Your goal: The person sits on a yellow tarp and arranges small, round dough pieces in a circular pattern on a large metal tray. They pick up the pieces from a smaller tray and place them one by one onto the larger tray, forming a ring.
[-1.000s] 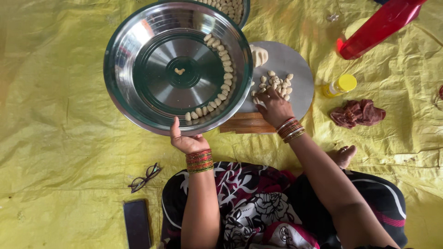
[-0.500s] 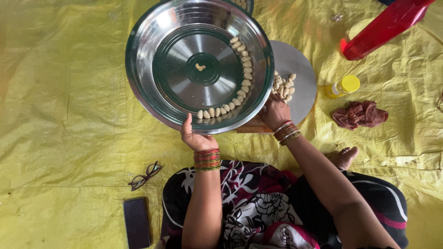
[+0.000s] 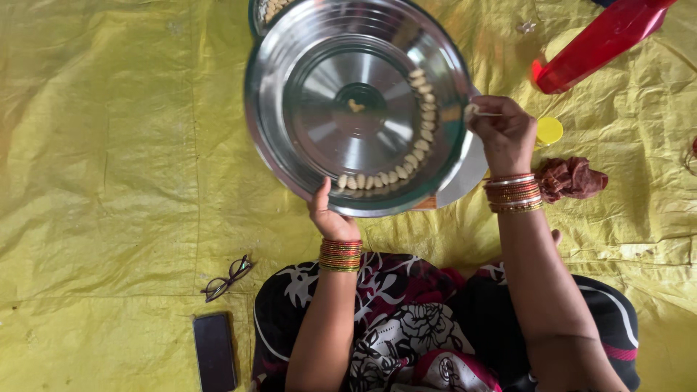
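Observation:
A large round steel plate point(image 3: 290, 145) lies over the yellow sheet, with a curved row of small pale dough pieces point(image 3: 406, 156) along its right and lower inner rim and one piece at its centre point(image 3: 356, 106). My left hand point(image 3: 328, 214) grips the plate's near edge, thumb inside the rim. At the plate's right edge my right hand point(image 3: 501, 131) is raised, pinching a small pale dough piece point(image 3: 472, 110) between the fingertips. Both wrists wear red and gold bangles. A round flat board point(image 3: 465, 174) is mostly hidden under the plate.
A red plastic bottle point(image 3: 602, 40) lies at the upper right, a yellow cap point(image 3: 549, 131) beside my right hand, a crumpled brown cloth point(image 3: 573, 178) nearby. Glasses point(image 3: 226, 278) and a dark phone point(image 3: 215, 352) rest at the lower left. Another container's rim point(image 3: 261, 11) peeks above the plate.
The plate has shifted right over the board. My right hand has lifted off the pile of pieces with one pinched in its fingers. The left hand keeps its grip.

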